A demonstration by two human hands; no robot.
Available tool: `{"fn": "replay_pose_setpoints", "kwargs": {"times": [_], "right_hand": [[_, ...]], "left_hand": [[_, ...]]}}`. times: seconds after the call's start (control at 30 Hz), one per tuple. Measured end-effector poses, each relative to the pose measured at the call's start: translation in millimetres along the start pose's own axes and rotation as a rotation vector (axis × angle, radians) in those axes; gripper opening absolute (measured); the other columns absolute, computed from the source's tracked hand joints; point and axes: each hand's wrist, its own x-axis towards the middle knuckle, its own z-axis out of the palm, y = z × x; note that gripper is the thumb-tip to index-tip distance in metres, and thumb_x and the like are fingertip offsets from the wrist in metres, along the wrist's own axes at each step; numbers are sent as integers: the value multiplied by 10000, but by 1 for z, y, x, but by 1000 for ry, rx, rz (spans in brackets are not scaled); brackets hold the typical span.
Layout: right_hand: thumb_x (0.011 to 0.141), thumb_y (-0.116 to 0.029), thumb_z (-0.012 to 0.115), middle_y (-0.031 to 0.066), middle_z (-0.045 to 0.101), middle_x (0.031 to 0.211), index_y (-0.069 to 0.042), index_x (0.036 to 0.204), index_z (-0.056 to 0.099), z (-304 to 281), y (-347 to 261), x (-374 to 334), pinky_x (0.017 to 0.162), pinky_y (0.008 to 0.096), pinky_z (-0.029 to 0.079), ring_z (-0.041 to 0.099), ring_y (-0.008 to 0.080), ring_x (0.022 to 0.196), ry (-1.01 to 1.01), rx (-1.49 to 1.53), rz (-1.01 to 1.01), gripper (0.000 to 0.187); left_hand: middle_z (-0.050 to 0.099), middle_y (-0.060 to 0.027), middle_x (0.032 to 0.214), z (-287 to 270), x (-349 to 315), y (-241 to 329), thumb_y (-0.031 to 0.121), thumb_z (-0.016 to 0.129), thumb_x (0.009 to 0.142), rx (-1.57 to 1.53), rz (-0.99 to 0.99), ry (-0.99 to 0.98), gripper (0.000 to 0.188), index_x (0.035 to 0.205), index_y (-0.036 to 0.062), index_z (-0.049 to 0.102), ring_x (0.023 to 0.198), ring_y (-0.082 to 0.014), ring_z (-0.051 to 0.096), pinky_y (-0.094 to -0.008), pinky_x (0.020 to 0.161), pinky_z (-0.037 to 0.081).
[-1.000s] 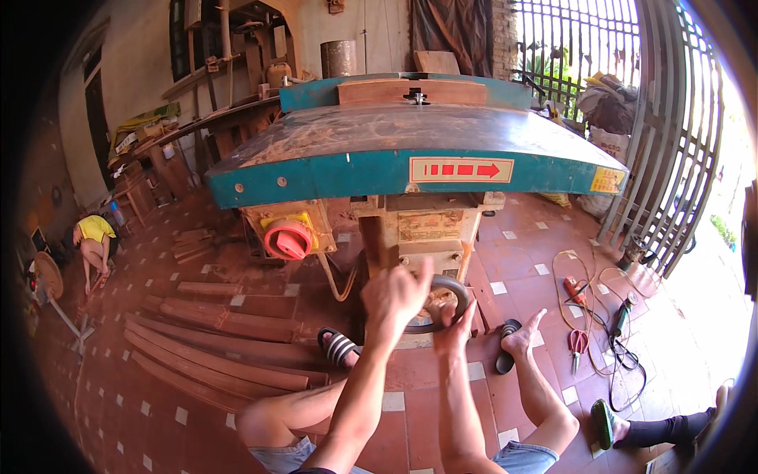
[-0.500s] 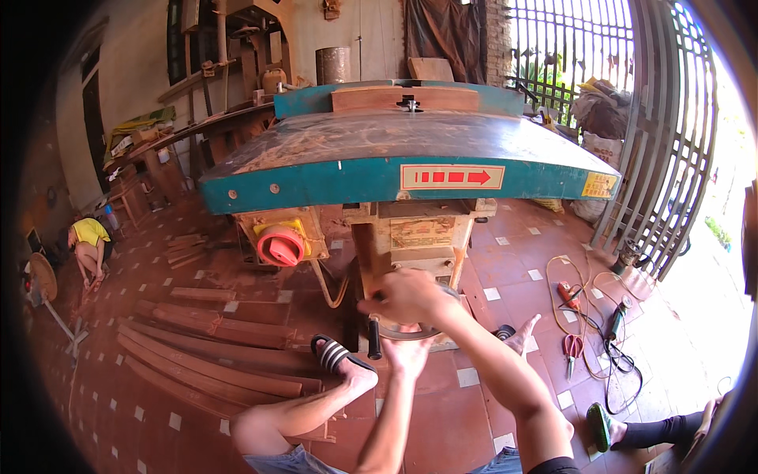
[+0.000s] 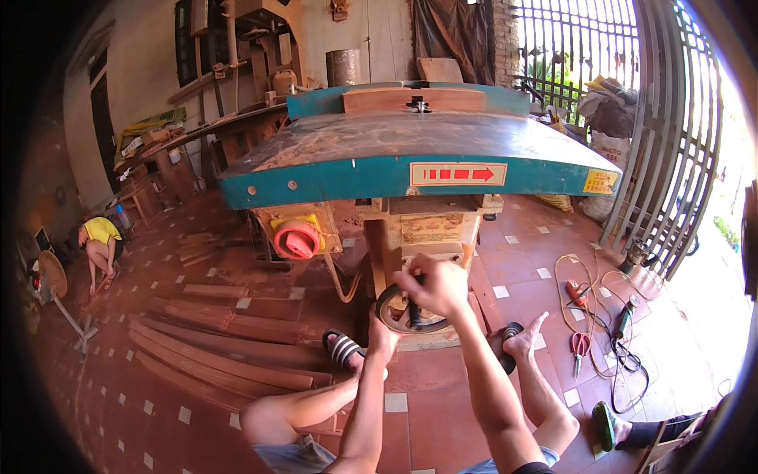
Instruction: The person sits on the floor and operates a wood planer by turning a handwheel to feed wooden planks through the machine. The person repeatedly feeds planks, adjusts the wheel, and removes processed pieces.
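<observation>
Below a teal-edged machine table, a metal handwheel is fixed to the machine's front. My right hand is closed around the wheel's black crank handle, whose lower end shows under the fingers. At the wheel's left lower rim is my left hand, thumb upward against the rim; its other fingers are mostly hidden. To the left of the wheel, a red rotary switch sits on a yellow plate. A cutter rises at the far side of the tabletop, in front of a wooden fence.
Long wooden boards lie on the tiled floor to the left. On the right are red-handled scissors, a red power tool, a green angle grinder and cords. A person in a yellow shirt bends far left. Another person's green-shod foot shows lower right.
The crank handle has swung from the wheel's left side toward its middle, with my right hand on it. My left hand has moved from beneath the wheel to its left rim.
</observation>
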Motion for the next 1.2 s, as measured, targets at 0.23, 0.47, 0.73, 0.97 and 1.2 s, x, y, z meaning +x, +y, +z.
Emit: {"fn": "replay_pose_setpoints", "kwargs": {"times": [0.23,0.47,0.73,0.97,1.2], "right_hand": [[984,-283,657,-70,522,742,-87,915,603,43,97,-48,588,229,372,459,43,654,398,1311,208,215],[1025,-304,529,-71,431,736,-101,898,551,64,110,-53,581,209,294,386,38,653,417,1476,218,240],[1023,-592,386,-48,330,509,-138,797,547,137,110,-84,501,294,274,278,128,459,496,2033,228,532],[996,-301,541,-9,438,626,-73,953,583,195,46,-81,759,324,423,446,170,664,432,2773,377,236],[999,-460,544,14,682,962,-165,940,637,76,164,-127,859,379,458,641,199,930,482,1682,663,314]], "left_hand": [[676,-77,681,40,-24,67,542,336,1089,1259,649,52,638,876,37,664,595,-194,653,-375,586,494],[573,-14,659,14,-18,12,647,336,1049,-8,238,-113,694,786,61,599,562,-139,543,-319,663,487],[464,29,532,64,-17,76,601,579,986,1044,549,-213,618,647,84,588,506,-63,456,-293,478,383],[686,-147,671,165,-44,100,652,706,845,1869,569,-211,599,791,57,751,679,-303,718,-398,589,520],[694,-89,1194,6,-3,42,531,421,1068,375,423,-121,550,1254,63,643,1024,-175,647,-346,876,509]]}}
